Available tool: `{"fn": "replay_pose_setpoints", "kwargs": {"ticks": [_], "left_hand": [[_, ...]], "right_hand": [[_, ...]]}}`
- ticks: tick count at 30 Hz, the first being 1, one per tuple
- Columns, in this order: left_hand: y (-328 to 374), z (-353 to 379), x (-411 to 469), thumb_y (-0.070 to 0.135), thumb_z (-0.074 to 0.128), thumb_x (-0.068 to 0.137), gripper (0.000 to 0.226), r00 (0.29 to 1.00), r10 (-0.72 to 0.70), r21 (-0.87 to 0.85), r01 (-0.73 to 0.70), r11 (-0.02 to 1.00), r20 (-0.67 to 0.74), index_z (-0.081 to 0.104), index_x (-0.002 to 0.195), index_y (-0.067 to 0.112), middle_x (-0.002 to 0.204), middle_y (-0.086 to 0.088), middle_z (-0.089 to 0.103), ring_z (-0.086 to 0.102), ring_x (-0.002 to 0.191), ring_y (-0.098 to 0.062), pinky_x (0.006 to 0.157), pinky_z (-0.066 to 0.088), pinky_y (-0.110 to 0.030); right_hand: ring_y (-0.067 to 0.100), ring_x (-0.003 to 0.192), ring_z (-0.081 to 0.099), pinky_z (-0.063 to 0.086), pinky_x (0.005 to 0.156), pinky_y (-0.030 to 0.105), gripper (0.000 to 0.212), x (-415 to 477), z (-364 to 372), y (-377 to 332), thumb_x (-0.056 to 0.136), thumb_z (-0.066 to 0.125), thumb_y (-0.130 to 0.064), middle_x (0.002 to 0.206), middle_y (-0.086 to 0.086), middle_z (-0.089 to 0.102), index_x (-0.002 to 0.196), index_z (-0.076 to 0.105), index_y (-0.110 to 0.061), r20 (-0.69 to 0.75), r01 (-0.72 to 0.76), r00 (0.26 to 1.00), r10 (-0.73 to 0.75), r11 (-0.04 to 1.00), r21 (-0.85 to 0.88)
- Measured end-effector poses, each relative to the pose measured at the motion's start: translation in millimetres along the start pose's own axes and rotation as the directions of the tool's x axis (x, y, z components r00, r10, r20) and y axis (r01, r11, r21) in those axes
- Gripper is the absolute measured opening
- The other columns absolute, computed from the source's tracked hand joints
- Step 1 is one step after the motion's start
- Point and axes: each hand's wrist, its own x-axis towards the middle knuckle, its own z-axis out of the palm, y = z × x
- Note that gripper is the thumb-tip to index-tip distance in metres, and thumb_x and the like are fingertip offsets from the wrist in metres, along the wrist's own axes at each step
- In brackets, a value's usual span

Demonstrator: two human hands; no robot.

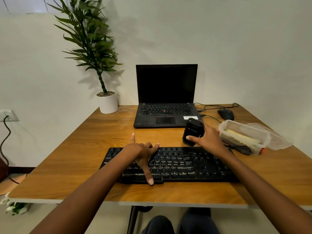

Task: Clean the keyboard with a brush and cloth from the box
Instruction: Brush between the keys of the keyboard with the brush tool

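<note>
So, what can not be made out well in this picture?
All in the head view:
- Black object: its lower part is hidden by fingers of the right hand; the label is too small to read; whether it is the brush is unclear.
- Box: contents blurred behind its cloudy wall; only something yellowish shows.
- Keyboard: middle keys covered by the left hand.
</note>
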Motion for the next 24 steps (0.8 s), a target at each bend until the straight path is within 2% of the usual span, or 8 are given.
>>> {"fn": "replay_pose_setpoints", "kwargs": {"ticks": [2, 4, 9, 13, 15, 18, 21, 24], "left_hand": [[-0.3, 0.5, 1.2, 0.068, 0.069, 0.064, 0.132, 1.0, 0.0, 0.0, 0.0, 1.0, -0.002, -0.027, 0.144, 0.026, 0.159, -0.004, -0.003, 0.004, 0.146, -0.029, 0.097, -0.025, -0.068], [-0.5, 1.2, 2.3, 0.069, 0.069, 0.063, 0.133, 1.0, 0.005, 0.01, -0.005, 1.0, -0.01, -0.027, 0.144, 0.026, 0.159, -0.005, -0.001, 0.006, 0.146, -0.029, 0.097, -0.026, -0.068], [-1.5, 5.4, 4.6, 0.072, 0.066, 0.063, 0.134, 0.999, 0.023, 0.046, -0.022, 0.999, -0.036, -0.03, 0.143, 0.021, 0.158, -0.01, 0.005, 0.01, 0.145, -0.031, 0.097, -0.026, -0.068], [-0.5, 4.4, 5.9, 0.072, 0.066, 0.063, 0.135, 0.999, 0.024, 0.053, -0.022, 0.998, -0.03, -0.03, 0.143, 0.021, 0.158, -0.013, 0.006, 0.01, 0.145, -0.031, 0.099, -0.024, -0.068], [-0.8, 2.2, 6.4, 0.072, 0.066, 0.063, 0.134, 0.999, 0.027, 0.048, -0.026, 0.999, -0.02, -0.03, 0.143, 0.024, 0.157, -0.013, 0.005, 0.009, 0.145, -0.032, 0.099, -0.023, -0.069], [-2.5, 1.2, 5.6, 0.069, 0.07, 0.062, 0.134, 0.997, 0.073, -0.025, -0.073, 0.997, -0.013, -0.032, 0.141, 0.032, 0.159, -0.008, -0.003, 0.0, 0.146, -0.03, 0.098, -0.022, -0.071], [7.9, 0.1, 7.6, 0.066, 0.071, 0.064, 0.132, 0.983, 0.162, -0.118, -0.172, 0.978, -0.089, -0.031, 0.141, 0.033, 0.158, 0.0, -0.015, -0.013, 0.145, -0.023, 0.096, -0.026, -0.069], [29.3, -1.2, 15.0, 0.065, 0.072, 0.064, 0.134, 0.959, 0.223, -0.144, -0.249, 0.958, -0.175, -0.032, 0.141, 0.031, 0.159, 0.0, -0.013, -0.012, 0.145, -0.024, 0.09, -0.031, -0.064]], "right_hand": [[0.025, 0.11, 0.056, 0.048, 0.088, 0.038, 0.063, -11.7, 3.1, -1.6, 0.072, 0.077, -0.029, 0.12, 0.008, 0.061, 0.126, 0.049, -0.013, -0.03, -0.018, 0.999, 0.016, 0.998, -0.061], [0.026, 0.109, 0.057, 0.049, 0.085, 0.039, 0.063, -24.6, 5.5, -3.6, 0.073, 0.076, -0.032, 0.119, 0.008, 0.061, 0.126, 0.047, -0.016, -0.025, -0.027, 0.999, 0.024, 0.991, -0.132], [0.023, 0.097, 0.06, 0.048, 0.072, 0.031, 0.055, -56.8, 1.0, -14.3, 0.076, 0.072, -0.032, 0.109, 0.007, 0.065, 0.122, 0.049, -0.014, -0.074, -0.107, 0.993, 0.096, 0.98, -0.167], [0.016, 0.091, 0.056, 0.041, 0.067, 0.024, 0.048, -84.3, -12.2, -19.6, 0.073, 0.076, -0.027, 0.101, 0.001, 0.061, 0.114, 0.053, -0.016, 0.051, -0.17, 0.983, 0.176, 0.98, -0.103], [0.009, 0.08, 0.055, 0.04, 0.06, 0.02, 0.034, -85.0, -24.0, -18.8, 0.071, 0.078, -0.021, 0.089, -0.007, 0.058, 0.095, 0.054, -0.022, 0.082, -0.219, 0.973, 0.215, 0.975, 0.041], [0.003, 0.074, 0.055, 0.04, 0.06, 0.02, 0.029, -74.8, -38.3, -17.9, 0.071, 0.077, -0.016, 0.08, -0.01, 0.06, 0.08, 0.052, -0.029, -0.071, -0.225, 0.96, 0.27, 0.898, 0.378], [0.01, 0.07, 0.058, 0.042, 0.055, 0.023, 0.022, -60.4, -39.0, -19.7, 0.074, 0.073, -0.012, 0.082, -0.001, 0.065, 0.082, 0.057, -0.024, -0.129, -0.192, 0.934, 0.335, 0.77, 0.609], [0.011, 0.066, 0.057, 0.038, 0.044, 0.02, 0.029, -41.1, -24.2, -13.8, 0.074, 0.073, -0.013, 0.088, 0.005, 0.065, 0.099, 0.058, -0.014, -0.08, -0.227, 0.942, 0.326, 0.795, 0.562]]}}
